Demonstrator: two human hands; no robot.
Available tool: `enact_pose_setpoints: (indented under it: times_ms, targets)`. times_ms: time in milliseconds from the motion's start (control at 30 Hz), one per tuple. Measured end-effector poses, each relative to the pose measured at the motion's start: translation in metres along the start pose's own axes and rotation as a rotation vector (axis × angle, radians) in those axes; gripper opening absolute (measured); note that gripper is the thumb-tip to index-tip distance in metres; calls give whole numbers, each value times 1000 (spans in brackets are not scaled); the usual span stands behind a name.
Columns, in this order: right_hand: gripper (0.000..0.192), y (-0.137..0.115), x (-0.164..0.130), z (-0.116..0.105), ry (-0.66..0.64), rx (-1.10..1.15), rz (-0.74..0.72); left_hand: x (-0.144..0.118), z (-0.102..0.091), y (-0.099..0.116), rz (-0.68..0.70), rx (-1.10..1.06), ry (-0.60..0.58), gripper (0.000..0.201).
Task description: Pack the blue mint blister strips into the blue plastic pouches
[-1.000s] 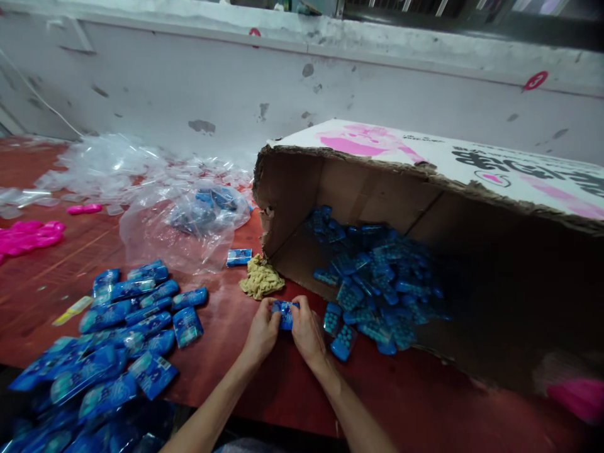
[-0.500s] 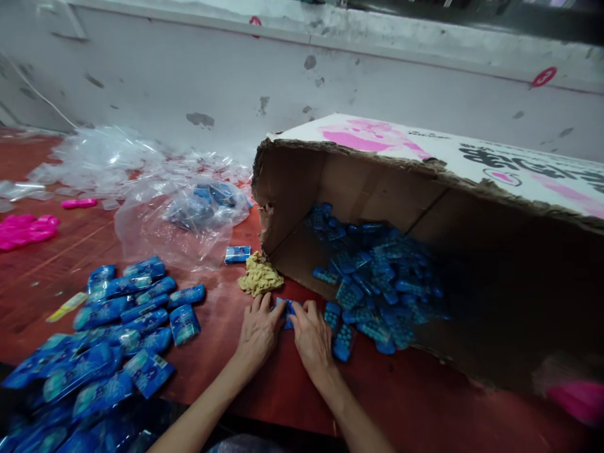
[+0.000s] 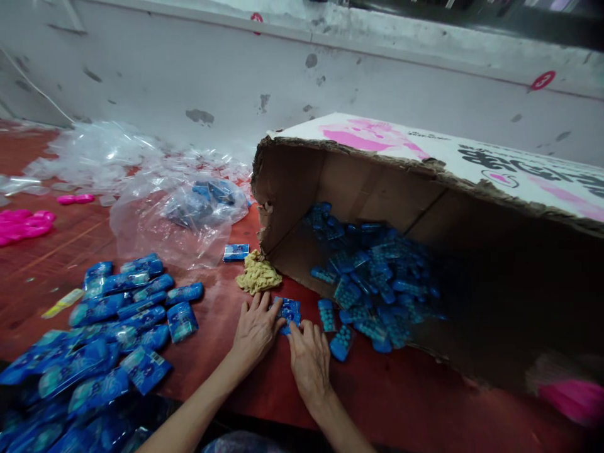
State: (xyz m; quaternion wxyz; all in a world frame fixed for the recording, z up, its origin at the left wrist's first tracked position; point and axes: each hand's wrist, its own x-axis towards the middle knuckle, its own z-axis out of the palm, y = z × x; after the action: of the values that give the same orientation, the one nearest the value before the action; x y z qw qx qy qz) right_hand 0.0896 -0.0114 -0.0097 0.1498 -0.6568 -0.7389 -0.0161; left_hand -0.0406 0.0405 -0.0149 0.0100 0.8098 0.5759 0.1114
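Observation:
A small flat blue printed packet point(image 3: 289, 313) lies on the red table between my two hands. My left hand point(image 3: 257, 325) has its thumb and index finger on the packet's left edge, and its other fingers point forward. My right hand point(image 3: 309, 362) curls over the packet's lower right edge, its fingertips pressing there. Just beyond my left fingertips sits a crumpled yellowish cloth-like lump point(image 3: 258, 273). Beside my right hand lie two blue-and-clear packs of small beads, one a blue pack point(image 3: 340, 343) lying tilted.
A torn open carton point(image 3: 292, 251) lies on its side at right, with many blue packs point(image 3: 377, 277) inside. On the left is a heap of wrapped blue packs point(image 3: 104, 340). Clear plastic bags point(image 3: 179, 220), pink pieces point(image 3: 23, 226) and another flat blue packet point(image 3: 236, 252) lie farther back.
My right hand has drawn back slightly toward me, and more of the blue packet shows between my hands. My left hand has shifted a little left.

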Motion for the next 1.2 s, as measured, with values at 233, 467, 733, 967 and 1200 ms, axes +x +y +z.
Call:
enact_pose_setpoints:
  times_ms: [233, 467, 733, 967, 1200]
  targets:
    - [17, 3, 0, 0, -17, 22, 1, 14, -4, -20, 25, -90, 159, 38]
    - [16, 5, -1, -5, 2, 55, -20, 38, 5, -38, 18, -90, 133, 33]
    - [11, 6, 12, -5, 19, 93, 49, -21, -14, -11, -146, -447, 402, 27]
    - [18, 6, 9, 1, 25, 136, 71, -53, -22, 20, -564, -1049, 234, 31]
    - [21, 3, -2, -31, 85, 436, 3, -37, -32, 29, -737, -1480, 47, 38]
